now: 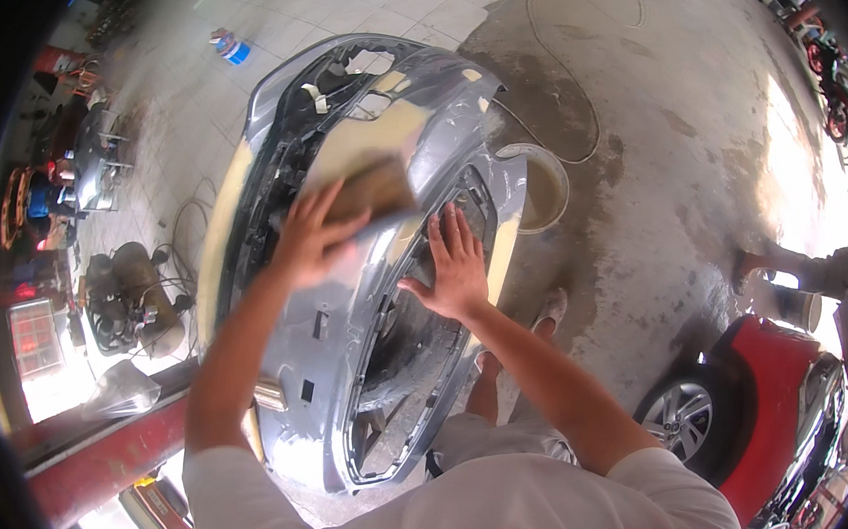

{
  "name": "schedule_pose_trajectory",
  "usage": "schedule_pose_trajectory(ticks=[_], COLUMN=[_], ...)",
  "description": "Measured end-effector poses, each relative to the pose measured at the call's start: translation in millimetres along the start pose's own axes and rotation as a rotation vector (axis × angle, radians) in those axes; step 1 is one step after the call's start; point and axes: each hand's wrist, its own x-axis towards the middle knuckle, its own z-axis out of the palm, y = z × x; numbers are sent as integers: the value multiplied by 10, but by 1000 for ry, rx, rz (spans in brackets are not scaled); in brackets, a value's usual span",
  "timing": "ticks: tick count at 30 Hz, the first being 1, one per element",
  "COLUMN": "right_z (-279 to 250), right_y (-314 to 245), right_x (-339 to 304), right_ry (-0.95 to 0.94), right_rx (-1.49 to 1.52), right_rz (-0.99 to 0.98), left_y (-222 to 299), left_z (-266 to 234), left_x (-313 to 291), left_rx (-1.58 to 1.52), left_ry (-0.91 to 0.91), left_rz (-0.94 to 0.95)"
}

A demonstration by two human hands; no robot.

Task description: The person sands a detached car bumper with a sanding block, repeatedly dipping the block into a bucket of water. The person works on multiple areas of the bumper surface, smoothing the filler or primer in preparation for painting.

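A grey car bumper with patches of cream-coloured filler stretches out in front of me. My left hand is over its upper face, thumb and fingers at the edge of a brown block that looks like a sanding block. Motion smears both the block and the fingertips. Further right, my right hand lies with its fingers stretched over the bumper's grille opening, holding nothing.
Right of the bumper stands a round bucket of cloudy liquid on wet concrete, with a thin hose beyond. A red car is at lower right. A red beam and an air compressor are at left; a blue can stands further off.
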Motion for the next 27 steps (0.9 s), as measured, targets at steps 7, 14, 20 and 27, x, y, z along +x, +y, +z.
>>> schedule_pose_trajectory(ticks=[7, 14, 20, 27], right_z=[62, -76, -79, -64], right_y=[19, -8, -153, 46], right_x=[-14, 19, -6, -31], right_ry=[60, 10, -29, 20], right_rx=[18, 41, 102, 92], right_rz=[-44, 39, 21, 15], left_y=[-175, 196, -808, 46], left_z=[116, 122, 89, 240], left_x=[1055, -777, 997, -627], left_rx=[-16, -43, 18, 28], left_ry=[141, 80, 141, 178], left_rz=[-97, 32, -166, -54])
